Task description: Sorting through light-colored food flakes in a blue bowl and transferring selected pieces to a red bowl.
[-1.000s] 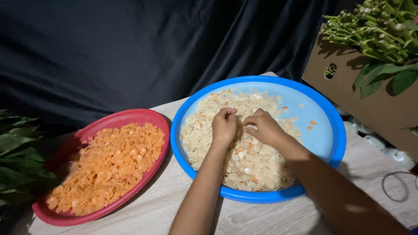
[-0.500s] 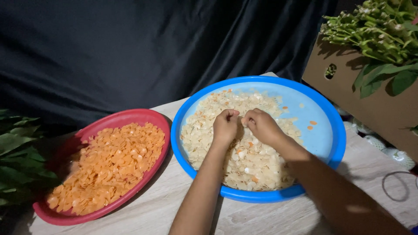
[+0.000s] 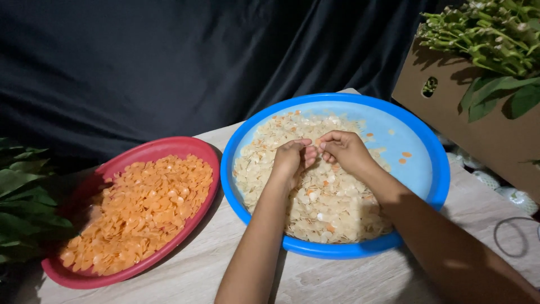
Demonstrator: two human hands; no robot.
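Fingers of your left hand point(image 3: 292, 160) and right hand point(image 3: 343, 149) pinch together over pale flakes point(image 3: 326, 197) in blue basin point(image 3: 430, 169), apparently picking orange bits point(image 3: 406, 154); what they grip, cannot tell.

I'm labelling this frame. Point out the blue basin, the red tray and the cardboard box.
blue basin point(image 3: 433, 163): head view, bare right inner wall.
red tray point(image 3: 147, 150): head view, far rim.
cardboard box point(image 3: 450, 107): head view, brown front side.

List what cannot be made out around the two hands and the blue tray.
Head view:
- Left hand and right hand: fingertips curl inward, hiding any flake pinched.
- Blue tray: its floor lies under pale flakes.
- Cardboard box: cut off by the right edge.
- Red tray of orange flakes: far-left rim in shadow beside dark leaves.
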